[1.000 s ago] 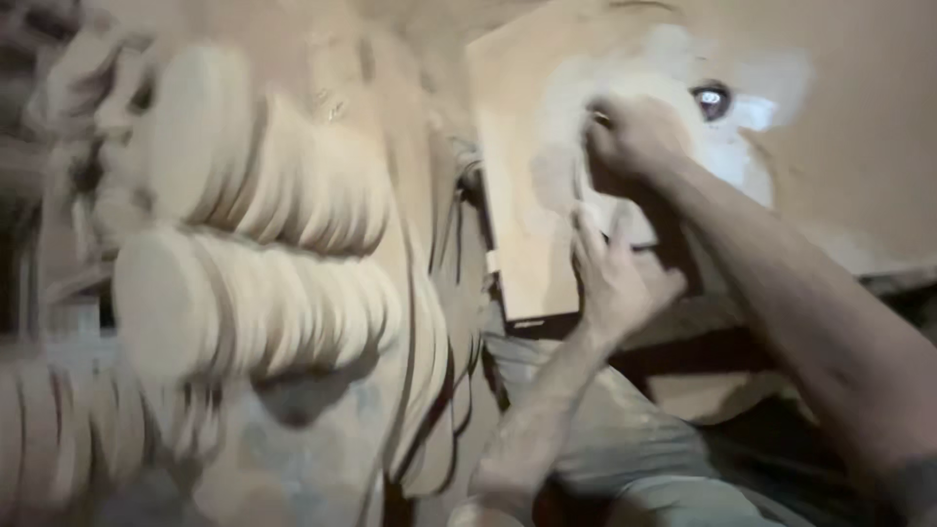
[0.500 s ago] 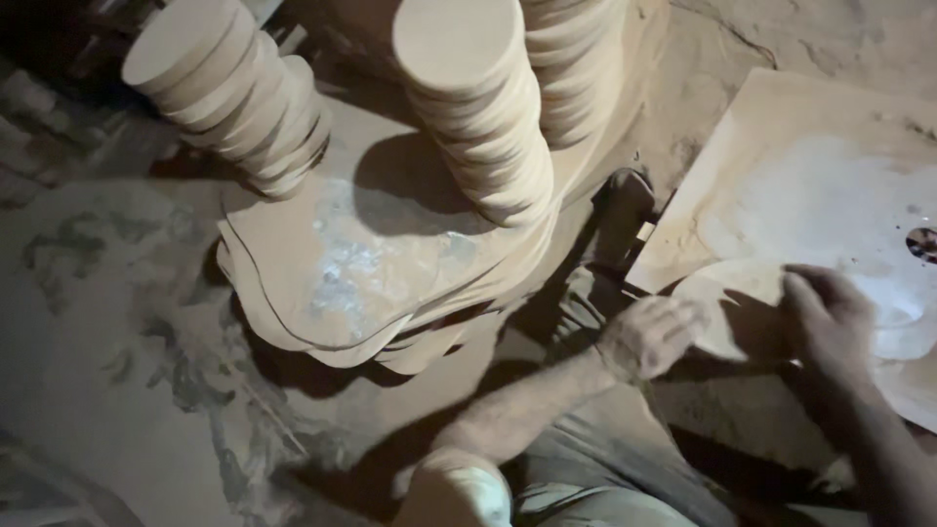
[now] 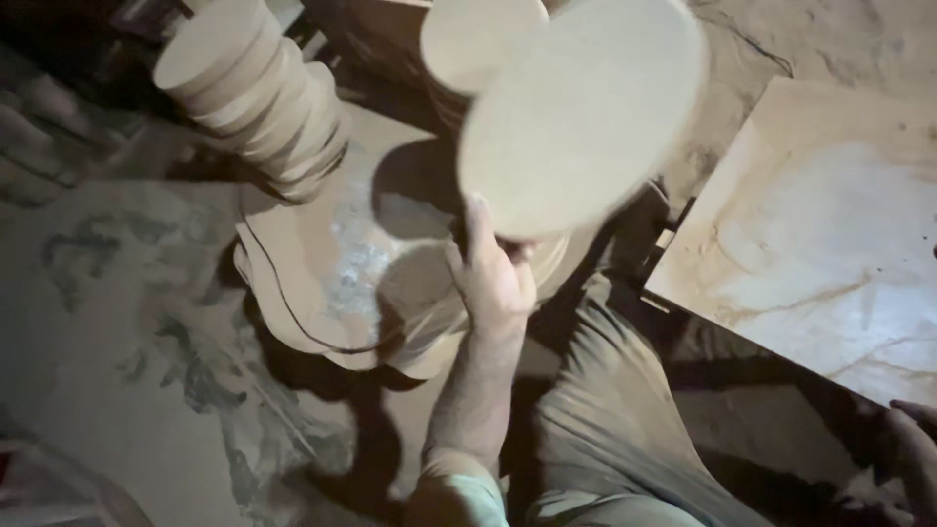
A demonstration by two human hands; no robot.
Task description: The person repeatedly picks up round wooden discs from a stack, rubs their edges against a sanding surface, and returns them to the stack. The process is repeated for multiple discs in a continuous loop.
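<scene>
Square board [image 3: 820, 244] lies flat at right, bare on top. Pile of flat cut sheets [image 3: 322, 283] sits left of centre with two leaning stacks of round discs [image 3: 259, 93] on it, so many discs are already stacked. One round disc [image 3: 586, 112], motion-blurred, is up in the air over the pile. Left hand [image 3: 493, 278] grips its lower edge from below. Right hand [image 3: 913, 449] is at the frame's lower right, mostly cut off; can't tell its grip.

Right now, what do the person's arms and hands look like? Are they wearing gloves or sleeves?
No gloves: both hands are bare. The left hand has a bare forearm, with a pale short sleeve starting near the elbow. Only a dim edge of the right hand shows, so its sleeve cannot be seen.
</scene>
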